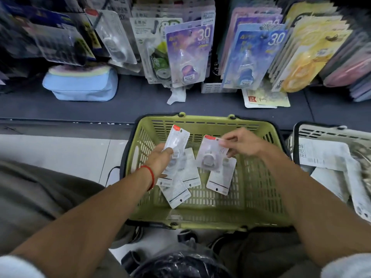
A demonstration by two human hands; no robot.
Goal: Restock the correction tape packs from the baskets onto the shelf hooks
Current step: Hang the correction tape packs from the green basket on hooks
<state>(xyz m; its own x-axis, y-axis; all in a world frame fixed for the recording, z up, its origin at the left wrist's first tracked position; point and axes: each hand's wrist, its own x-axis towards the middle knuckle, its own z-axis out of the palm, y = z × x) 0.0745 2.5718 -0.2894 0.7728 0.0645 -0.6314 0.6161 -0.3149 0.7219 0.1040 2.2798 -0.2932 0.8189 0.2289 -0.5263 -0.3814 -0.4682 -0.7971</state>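
Over the green slatted plastic basket (259, 197), one white carded correction tape pack (177, 140) is gripped by the left hand (160, 159), another pack (210, 153) pinched by the right hand (244, 142); hanging on hooks is judged next.

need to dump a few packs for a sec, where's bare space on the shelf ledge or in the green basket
Bare ledge lies between the blue pouch and the paper scrap. In the green basket, the right floor beside the loose packs is free. Crowded: the ledge under the hanging packs, the white basket, and the basket's left middle, where both hands hold packs.
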